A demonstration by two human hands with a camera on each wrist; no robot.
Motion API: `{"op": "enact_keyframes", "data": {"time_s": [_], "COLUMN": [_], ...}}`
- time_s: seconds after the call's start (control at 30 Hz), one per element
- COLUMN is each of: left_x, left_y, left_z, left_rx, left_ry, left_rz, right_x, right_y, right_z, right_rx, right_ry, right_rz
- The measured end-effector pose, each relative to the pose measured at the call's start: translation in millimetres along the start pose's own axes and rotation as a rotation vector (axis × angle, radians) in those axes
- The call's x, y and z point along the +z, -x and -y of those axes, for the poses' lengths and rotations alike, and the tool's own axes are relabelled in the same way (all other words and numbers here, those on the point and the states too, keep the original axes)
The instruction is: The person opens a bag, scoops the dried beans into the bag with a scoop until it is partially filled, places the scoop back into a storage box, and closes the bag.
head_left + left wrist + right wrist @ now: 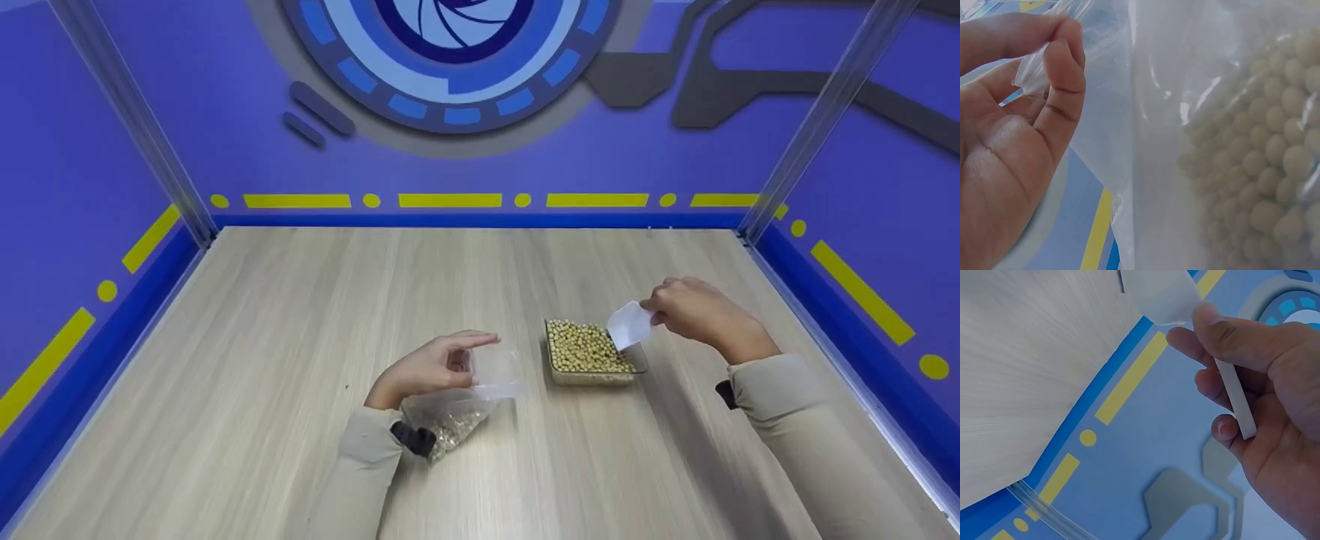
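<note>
My left hand (431, 366) pinches the top of a clear plastic bag (450, 420) by its edge. Round pale beans (1264, 146) fill the lower part of that bag, seen close up in the left wrist view. In my right hand (697, 311) is a white scoop (630, 324), its short flat handle (1235, 396) lying across the fingers with the thumb near the bowl. The scoop's tip dips over the right side of a clear rectangular container (596, 379), which holds a heap of yellowish soybeans (585, 346).
Everything stands on a light wood-grain table (300, 315). Blue-purple panels with yellow markings (450, 200) close it in at the back and both sides, with clear posts (817, 120) at the back corners.
</note>
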State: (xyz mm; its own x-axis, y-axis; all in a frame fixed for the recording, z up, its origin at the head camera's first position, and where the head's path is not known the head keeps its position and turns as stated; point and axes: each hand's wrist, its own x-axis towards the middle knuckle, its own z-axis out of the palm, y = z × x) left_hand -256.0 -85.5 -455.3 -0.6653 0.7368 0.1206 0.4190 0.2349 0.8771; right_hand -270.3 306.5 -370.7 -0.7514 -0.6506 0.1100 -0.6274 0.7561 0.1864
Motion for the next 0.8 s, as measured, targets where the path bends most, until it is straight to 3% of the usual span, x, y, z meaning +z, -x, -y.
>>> {"op": "enact_keyframes", "data": {"time_s": [0.27,0.8], "left_x": [0.3,-0.9], "left_y": [-0.1,0.0], "left_z": [-0.7,2.2], "left_rx": [0.001,-0.002], "left_ry": [0.0,0.045], "left_rz": [-0.005,0.002], "right_x": [3,13], "right_y": [-1.9,-8.9], "right_z": [3,11], "right_rx": [-0.003,0.059], "right_ry": [0.003,-0.049], "right_rz": [-0.008,0.059]}}
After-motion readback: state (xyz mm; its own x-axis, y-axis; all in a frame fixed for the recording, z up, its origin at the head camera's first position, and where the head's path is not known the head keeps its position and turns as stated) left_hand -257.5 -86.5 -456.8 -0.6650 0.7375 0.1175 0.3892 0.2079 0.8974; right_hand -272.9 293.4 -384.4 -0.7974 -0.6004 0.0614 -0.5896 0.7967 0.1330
